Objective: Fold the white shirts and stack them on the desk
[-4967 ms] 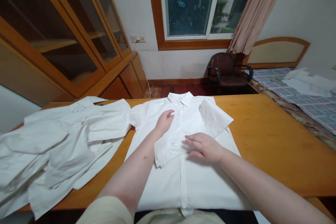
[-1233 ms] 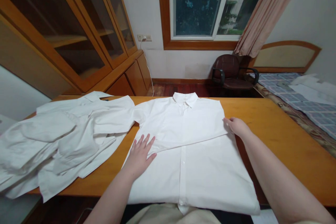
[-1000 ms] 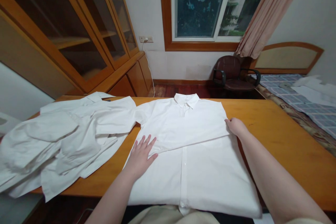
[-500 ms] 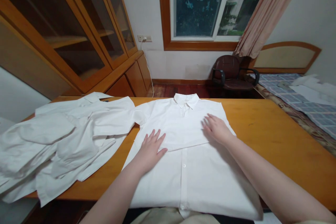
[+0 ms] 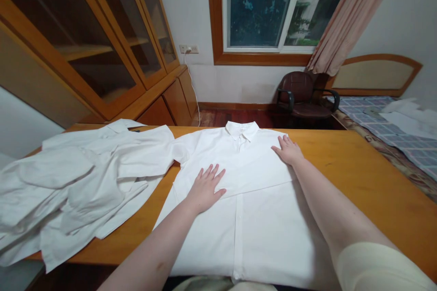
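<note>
Left hand (image 5: 205, 188) and right hand (image 5: 288, 151) lay palm-down with fingers spread, holding nothing: left on the sleeve (image 5: 254, 175) crossing the shirt's chest, right at the shoulder edge. White shirt (image 5: 210, 238) was front up on the worktop (image 5: 372, 177), collar (image 5: 241, 131) at the far side, lower end at the near edge against the wearer's clothing. Step read as smoothing; best done with light, flat strokes outward from the button strip (image 5: 239, 232), one palm anchoring so the sleeve's slanting edge would not skew. Main hindrance: clothes pile (image 5: 92, 186) at left, meeting the shirt's short sleeve end (image 5: 182, 146); a wide stroke that way could snag it. Bare worktop to the right gave elbow room. Beyond: chair (image 5: 298, 93), bed (image 5: 365, 107), glass-fronted cabinet (image 5: 131, 70), all well apart.
</note>
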Motion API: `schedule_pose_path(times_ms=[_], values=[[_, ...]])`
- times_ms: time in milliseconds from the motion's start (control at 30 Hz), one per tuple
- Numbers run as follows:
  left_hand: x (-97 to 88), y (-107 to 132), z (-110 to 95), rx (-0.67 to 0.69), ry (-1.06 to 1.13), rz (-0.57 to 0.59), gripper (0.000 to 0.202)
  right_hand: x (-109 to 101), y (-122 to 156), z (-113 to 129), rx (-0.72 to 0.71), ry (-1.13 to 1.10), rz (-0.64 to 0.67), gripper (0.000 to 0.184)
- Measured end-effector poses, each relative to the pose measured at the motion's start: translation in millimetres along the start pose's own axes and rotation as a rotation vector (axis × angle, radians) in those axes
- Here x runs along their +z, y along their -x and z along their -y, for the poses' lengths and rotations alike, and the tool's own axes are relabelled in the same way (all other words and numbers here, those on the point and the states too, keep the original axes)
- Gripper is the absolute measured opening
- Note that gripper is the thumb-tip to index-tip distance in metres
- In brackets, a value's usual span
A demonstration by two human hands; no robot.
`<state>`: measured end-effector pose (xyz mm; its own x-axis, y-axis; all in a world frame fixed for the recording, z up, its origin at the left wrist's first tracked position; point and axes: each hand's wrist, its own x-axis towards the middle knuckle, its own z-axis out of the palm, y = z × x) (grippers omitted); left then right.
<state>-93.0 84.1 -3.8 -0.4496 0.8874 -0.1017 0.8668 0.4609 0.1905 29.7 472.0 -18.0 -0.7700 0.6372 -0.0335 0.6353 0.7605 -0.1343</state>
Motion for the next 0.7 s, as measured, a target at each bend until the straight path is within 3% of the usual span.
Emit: schedule_pose_path(times_ms=[167, 267, 400, 467, 567, 700], values=[[-0.5, -1, -1, 0.000, 0.003, 0.000, 0.065, -3, -8, -13, 0.073, -0.167, -0.066, 0.069], [0.1, -1, -2, -0.001, 0.000, -0.008, 0.064, -9, 2, -17, 0.106, -0.203, -0.147, 0.061], [1.8, -1, -1, 0.001, -0.001, -0.015, 0.064, -14, 28, -8, 0.189, -0.219, -0.283, 0.065], [2.4, -1, -1, 0.002, -0.002, -0.019, 0.064, -9, 46, 6, 0.106, -0.194, -0.251, 0.067], [1.8, -1, -2, -0.004, -0.009, -0.020, 0.065, 5, 80, 33, -0.077, -0.067, -0.089, 0.069], [0.0, -1, -2, -0.004, -0.017, -0.013, 0.065, 16, 124, 46, -0.112, 0.051, 0.012, 0.068]])
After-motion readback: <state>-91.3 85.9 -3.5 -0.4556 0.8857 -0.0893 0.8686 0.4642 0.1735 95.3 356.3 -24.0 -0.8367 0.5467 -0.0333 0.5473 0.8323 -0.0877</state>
